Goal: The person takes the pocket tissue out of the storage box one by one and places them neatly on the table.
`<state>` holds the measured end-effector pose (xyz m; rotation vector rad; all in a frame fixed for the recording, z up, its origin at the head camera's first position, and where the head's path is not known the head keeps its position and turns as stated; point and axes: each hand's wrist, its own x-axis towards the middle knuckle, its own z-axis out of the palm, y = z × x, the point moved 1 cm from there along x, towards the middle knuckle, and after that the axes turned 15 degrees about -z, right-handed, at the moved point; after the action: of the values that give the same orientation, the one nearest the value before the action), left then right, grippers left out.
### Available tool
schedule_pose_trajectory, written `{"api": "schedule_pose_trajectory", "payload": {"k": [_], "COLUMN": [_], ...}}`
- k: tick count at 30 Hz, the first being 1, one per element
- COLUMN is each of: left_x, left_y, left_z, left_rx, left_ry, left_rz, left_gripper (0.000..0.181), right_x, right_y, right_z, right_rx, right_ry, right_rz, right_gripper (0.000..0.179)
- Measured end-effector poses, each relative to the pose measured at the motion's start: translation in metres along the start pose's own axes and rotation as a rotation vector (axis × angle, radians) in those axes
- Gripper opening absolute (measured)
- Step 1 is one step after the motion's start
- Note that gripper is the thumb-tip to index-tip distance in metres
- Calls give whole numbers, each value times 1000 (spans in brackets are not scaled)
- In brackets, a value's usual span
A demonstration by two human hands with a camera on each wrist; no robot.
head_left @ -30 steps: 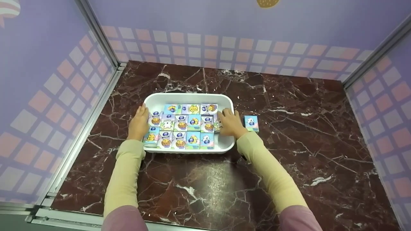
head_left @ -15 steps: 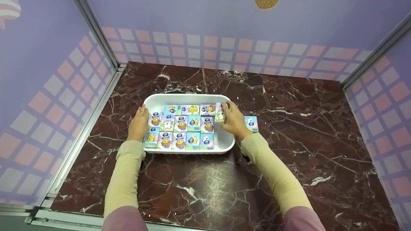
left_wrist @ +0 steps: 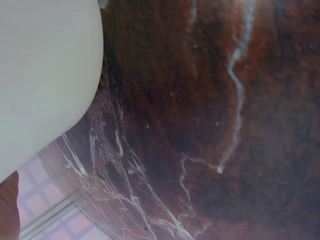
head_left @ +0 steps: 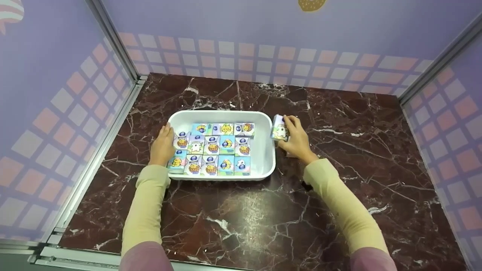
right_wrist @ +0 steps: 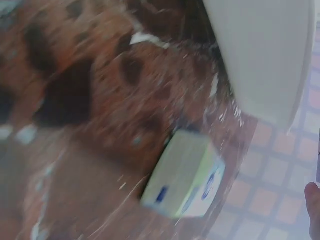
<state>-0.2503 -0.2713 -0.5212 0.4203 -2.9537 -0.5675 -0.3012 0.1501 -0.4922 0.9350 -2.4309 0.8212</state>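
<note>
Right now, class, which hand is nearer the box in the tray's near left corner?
Left: the left hand touches the tray beside that box; the right hand holds another box near the opposite end.

The bench [head_left: 357,158] is showing a smooth, polished, marble-like finish, gleaming toward its front edge, while the tray [head_left: 263,154] is looking like white plastic with a soft sheen. The cartons [head_left: 211,165] are looking like smooth printed card, and the sleeves [head_left: 146,199] over the front edge like creased, matt cloth. Beyond the back edge the wall [head_left: 241,22] is showing a smooth print, the post [head_left: 117,43] at the back left corner looking like dull metal.
</note>
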Motion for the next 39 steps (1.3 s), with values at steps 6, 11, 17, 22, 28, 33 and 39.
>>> {"api": "schedule_pose_trajectory", "payload": {"k": [6, 11, 17, 22, 28, 33, 39], "left_x": [-1, 0, -1, -1, -3, -3, -2], "left_y": [-1, 0, 2, 2, 2, 2, 2], "left_z": [-1, -1, -2, -2, -2, -2, -2], "left_rx": [6, 19, 19, 21, 11, 9, 1], "left_ry": [14, 4, -13, -6, -7, 9, 17], "left_rz": [6, 1, 1, 3, 0, 7, 11], "left_gripper": [61, 61, 63, 62, 61, 61, 60], "right_x": [-22, -39, -59, -72, -87, -96, -102], "right_y": [10, 13, 14, 15, 19, 24, 26], "right_z": [-10, -14, -17, -18, -20, -20, -21], "right_rx": [-29, -74, -121, -141, -149, -142, -135], "right_ry": [-41, -130, -255, -318, -352, -355, -347], "right_rz": [6, -26, -69, -113, -145, -155, -182], "right_gripper": [81, 82, 81, 81, 80, 82, 82]}}
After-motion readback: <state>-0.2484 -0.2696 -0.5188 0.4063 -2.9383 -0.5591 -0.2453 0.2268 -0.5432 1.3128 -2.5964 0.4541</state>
